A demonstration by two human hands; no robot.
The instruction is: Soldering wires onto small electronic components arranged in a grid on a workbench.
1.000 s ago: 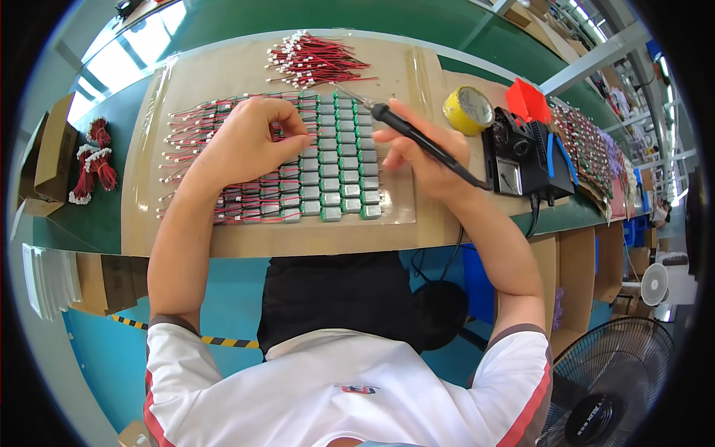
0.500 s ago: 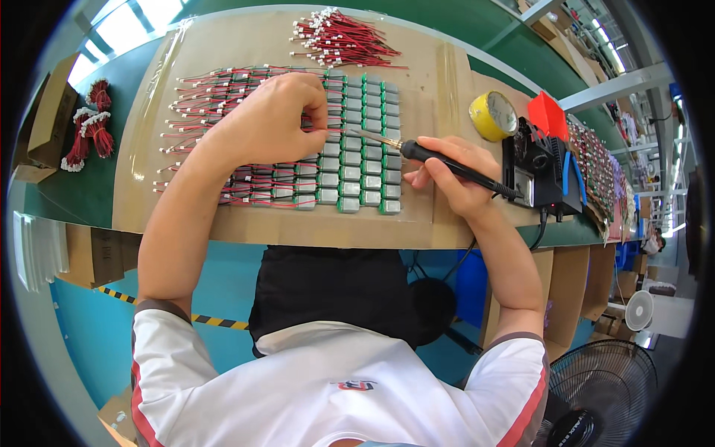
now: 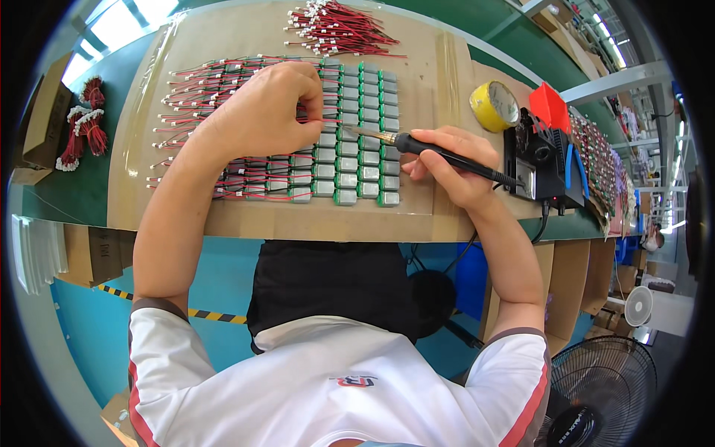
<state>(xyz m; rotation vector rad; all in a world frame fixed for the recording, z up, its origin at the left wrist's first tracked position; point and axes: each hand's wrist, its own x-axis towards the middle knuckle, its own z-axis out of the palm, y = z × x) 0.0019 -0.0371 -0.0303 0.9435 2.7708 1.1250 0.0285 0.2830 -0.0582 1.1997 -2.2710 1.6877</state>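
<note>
My right hand (image 3: 471, 167) is closed around the black handle of a soldering iron (image 3: 439, 151). The iron's metal tip points left over rows of small silver cells with green edges (image 3: 346, 164). At the near end of the tip, my left hand (image 3: 272, 112) pinches a thin red wire (image 3: 330, 121) above the cells; the fingertips are partly hidden by the hand itself. Red and black leads with white connectors (image 3: 186, 103) run out to the left from many of the cells, passing beneath my left hand and wrist.
A heap of red leads (image 3: 339, 30) lies at the back of the cardboard sheet (image 3: 313, 227). To the right are a yellow tape roll (image 3: 494, 106), a black soldering station (image 3: 547, 167) and a red holder (image 3: 550, 108). Bundled leads (image 3: 91, 130) and a carton (image 3: 46, 115) stand at left.
The view has shifted slightly, so the table's contents sit a little higher in the picture. Both hands keep nearly the same pose, with the iron's tip still close to my left fingertips.
</note>
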